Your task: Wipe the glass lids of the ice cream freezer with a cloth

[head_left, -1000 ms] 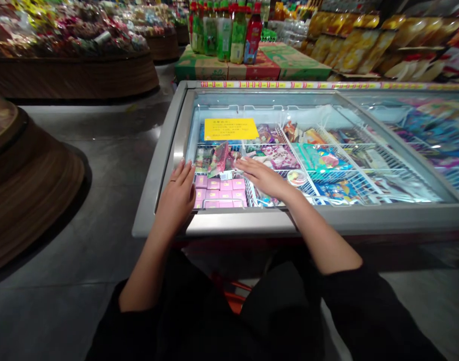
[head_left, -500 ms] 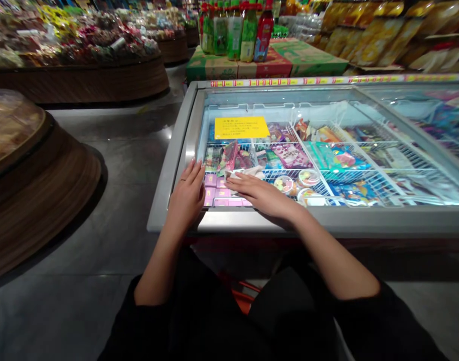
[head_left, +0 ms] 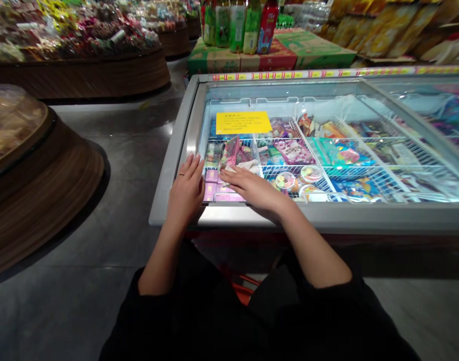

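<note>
My left hand (head_left: 187,186) lies flat on the front left corner of the chest freezer (head_left: 237,215), fingers stretched over the edge of its glass lid. A ring shows on one finger. My right hand (head_left: 254,185) presses a crumpled pale cloth (head_left: 251,166) against the glass, with folds showing beyond the fingers. Beneath the lid are pink boxes (head_left: 211,176), tubs with round lids (head_left: 285,180) and bagged frozen goods (head_left: 294,150) in wire baskets. A yellow notice (head_left: 243,123) is on the glass beyond my hands.
Bottles (head_left: 237,30) stand on cardboard boxes (head_left: 267,57) behind the freezer. To the left, a round wooden display stand (head_left: 52,185) and a longer stand (head_left: 101,80) with wrapped goods rise from the grey tiled floor (head_left: 135,150). Yellow packages (head_left: 360,40) fill shelves at the back right.
My right hand has slid slightly left with the cloth, closer to my left hand. My left hand stays at the freezer's corner. The view has shifted a little.
</note>
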Available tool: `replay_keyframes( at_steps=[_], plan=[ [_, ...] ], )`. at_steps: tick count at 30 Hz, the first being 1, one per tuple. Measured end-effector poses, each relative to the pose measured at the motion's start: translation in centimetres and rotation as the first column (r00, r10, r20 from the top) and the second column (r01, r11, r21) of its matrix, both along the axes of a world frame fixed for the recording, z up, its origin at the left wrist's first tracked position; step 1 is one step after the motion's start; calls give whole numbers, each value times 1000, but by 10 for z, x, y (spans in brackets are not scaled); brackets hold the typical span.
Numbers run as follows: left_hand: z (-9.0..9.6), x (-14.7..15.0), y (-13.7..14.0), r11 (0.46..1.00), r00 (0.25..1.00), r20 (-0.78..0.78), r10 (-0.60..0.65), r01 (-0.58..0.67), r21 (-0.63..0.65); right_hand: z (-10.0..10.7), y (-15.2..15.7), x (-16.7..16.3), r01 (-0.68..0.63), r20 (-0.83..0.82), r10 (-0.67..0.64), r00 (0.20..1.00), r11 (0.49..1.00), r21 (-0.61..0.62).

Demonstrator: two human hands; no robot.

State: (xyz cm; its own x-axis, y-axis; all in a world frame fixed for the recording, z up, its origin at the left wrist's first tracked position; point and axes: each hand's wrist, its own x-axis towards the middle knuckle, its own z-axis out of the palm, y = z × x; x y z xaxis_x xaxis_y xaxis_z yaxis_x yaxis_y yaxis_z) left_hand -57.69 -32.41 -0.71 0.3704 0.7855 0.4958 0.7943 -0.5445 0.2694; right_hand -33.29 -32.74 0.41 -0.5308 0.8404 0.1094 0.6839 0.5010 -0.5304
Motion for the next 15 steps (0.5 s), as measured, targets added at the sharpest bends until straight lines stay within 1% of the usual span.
replay_keyframes(
  at_steps=[2,4,6,9,10,12,14,15],
  plan=[
    [-1,-1,-2,1000,1000,2,14,-14,5,4,-24,2,-62,-16,62,998,997,-41],
    [-1,-1,-3,999,999,9,38,-38,11,7,-45,18,-66,-23,64,998,995,-75],
    [0,0,-3,998,998,19,59,-59,9,8,-55,40,-2,-25,0,1000,996,-91],
    [0,2,-1,998,997,32,64,-65,12,8,-53,61,159,-20,-161,987,984,-80],
    [0,3,0,998,997,35,63,-63,19,7,-49,61,216,-21,-218,976,974,-66],
    [-1,3,1,997,998,39,54,-56,44,6,-42,50,329,-26,-330,944,944,-20],
    [-1,2,0,996,998,38,43,-45,74,5,-41,26,415,-29,-414,910,909,37],
    [-1,2,0,995,999,35,34,-37,87,4,-44,12,427,-23,-426,904,903,55]
  ],
)
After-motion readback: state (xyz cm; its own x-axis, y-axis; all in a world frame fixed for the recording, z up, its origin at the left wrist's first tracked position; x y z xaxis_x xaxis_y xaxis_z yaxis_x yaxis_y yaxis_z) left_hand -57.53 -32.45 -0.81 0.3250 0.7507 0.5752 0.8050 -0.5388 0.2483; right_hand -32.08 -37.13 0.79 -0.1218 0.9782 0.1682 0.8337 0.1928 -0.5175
